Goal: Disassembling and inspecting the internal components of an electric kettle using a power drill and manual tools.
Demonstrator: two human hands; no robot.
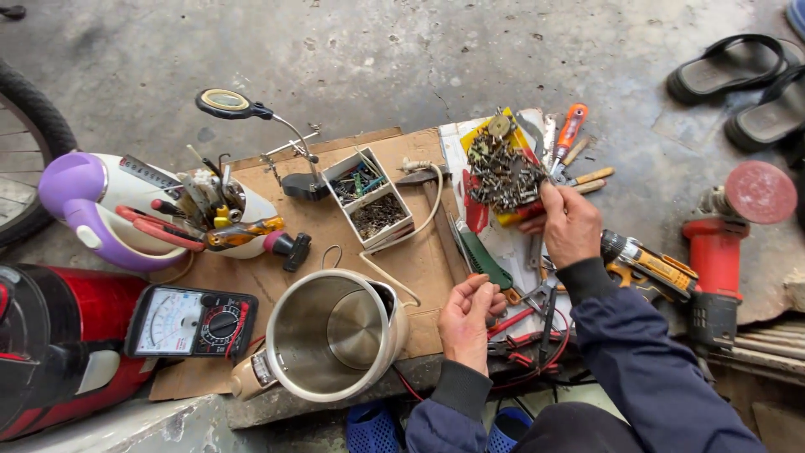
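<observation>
My right hand (570, 225) reaches forward, and its fingertips rest on a heap of small screws and metal bits in a yellow tray (503, 172). My left hand (468, 317) hovers with its fingers pinched together, seemingly on a tiny part that is too small to make out. Beside the left hand stands an open steel electric kettle (331, 331), lid off, on a brown board (335, 235). A green utility knife (485, 260) lies between my hands.
A white two-compartment box (369, 201) holds screws. Also about are a magnifier stand (251, 117), an analog multimeter (191, 323), a purple-white kettle full of tools (126, 210), a red angle grinder (721, 252), a yellow drill (650, 264), screwdrivers (570, 134), pliers and sandals (742, 75).
</observation>
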